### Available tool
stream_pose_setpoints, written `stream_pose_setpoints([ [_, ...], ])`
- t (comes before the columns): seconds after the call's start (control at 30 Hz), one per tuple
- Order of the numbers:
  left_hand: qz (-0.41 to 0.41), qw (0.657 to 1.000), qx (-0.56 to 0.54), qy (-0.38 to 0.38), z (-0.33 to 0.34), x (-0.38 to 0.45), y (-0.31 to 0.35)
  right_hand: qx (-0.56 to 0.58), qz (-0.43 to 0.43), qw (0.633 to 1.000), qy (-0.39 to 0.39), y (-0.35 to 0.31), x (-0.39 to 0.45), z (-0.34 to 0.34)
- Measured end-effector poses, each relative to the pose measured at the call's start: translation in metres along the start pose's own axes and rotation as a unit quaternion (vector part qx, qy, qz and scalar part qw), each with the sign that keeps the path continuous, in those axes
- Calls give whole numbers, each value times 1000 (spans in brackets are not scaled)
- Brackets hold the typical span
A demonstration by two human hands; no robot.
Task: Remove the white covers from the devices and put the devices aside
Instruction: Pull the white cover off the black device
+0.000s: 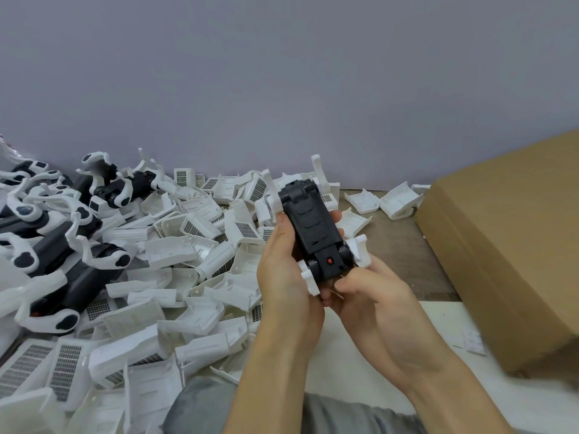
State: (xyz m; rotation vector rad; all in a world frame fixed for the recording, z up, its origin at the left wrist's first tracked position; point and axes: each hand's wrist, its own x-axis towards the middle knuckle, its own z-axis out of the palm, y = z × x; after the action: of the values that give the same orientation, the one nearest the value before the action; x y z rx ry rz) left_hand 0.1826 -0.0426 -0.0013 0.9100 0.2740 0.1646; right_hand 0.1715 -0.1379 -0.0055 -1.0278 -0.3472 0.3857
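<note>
I hold a black device (315,228) with white leg-like parts at its corners in front of me, its dark underside facing up and a small red switch near its near end. My left hand (282,270) grips its left side, fingers curled underneath. My right hand (369,296) pinches the near end from below, with fingertips also showing at the device's right side. No white cover shows on this device. A big heap of loose white covers (175,252) with grilles lies to the left.
A pile of black-and-white devices (56,239) sits at the far left. A large cardboard box (507,245) stands on the right. A few covers (388,200) lie by the purple wall. A white sheet (360,355) lies under my hands, and grey cloth shows at the bottom.
</note>
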Motion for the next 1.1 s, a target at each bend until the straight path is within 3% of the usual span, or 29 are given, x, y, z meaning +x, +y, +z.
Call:
stream_pose_setpoints([
  [0.4,14,1000,-17,18,1,-1,0,-14,7,1000,20,4,2,-3],
  [0.63,43,999,-8,24,2,2,-3,-79,-12,993,88,8,6,-4],
  [0.9,66,997,-27,13,-1,5,-2,80,19,977,196,5,14,-5],
  [1.0,101,993,-26,58,-1,11,-5,6,1,957,289,6,15,-15],
  [1.1,124,987,28,102,-6,16,-10,-140,-94,914,368,4,11,-23],
])
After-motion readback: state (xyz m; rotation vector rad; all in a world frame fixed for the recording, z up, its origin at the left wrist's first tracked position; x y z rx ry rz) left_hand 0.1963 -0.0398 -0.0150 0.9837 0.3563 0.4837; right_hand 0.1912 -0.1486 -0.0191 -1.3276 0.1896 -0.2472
